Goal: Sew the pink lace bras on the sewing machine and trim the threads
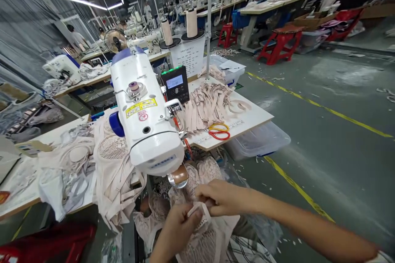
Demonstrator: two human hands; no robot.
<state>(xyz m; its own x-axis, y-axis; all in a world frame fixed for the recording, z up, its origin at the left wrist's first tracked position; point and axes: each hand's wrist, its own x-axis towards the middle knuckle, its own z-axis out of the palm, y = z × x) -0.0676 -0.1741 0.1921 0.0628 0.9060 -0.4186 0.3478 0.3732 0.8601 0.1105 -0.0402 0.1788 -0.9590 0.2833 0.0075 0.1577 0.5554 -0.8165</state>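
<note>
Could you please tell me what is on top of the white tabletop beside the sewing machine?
On the tabletop lie a heap of beige strips and red and yellow scissor handles. Whatever the heap covers cannot be seen.

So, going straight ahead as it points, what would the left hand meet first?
Likely the right hand, just past the pale pink lace garment the left hand holds, though depth is unclear.

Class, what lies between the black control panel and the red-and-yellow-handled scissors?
The head view shows heaped pale pink fabric strips between the panel and scissors.
</note>
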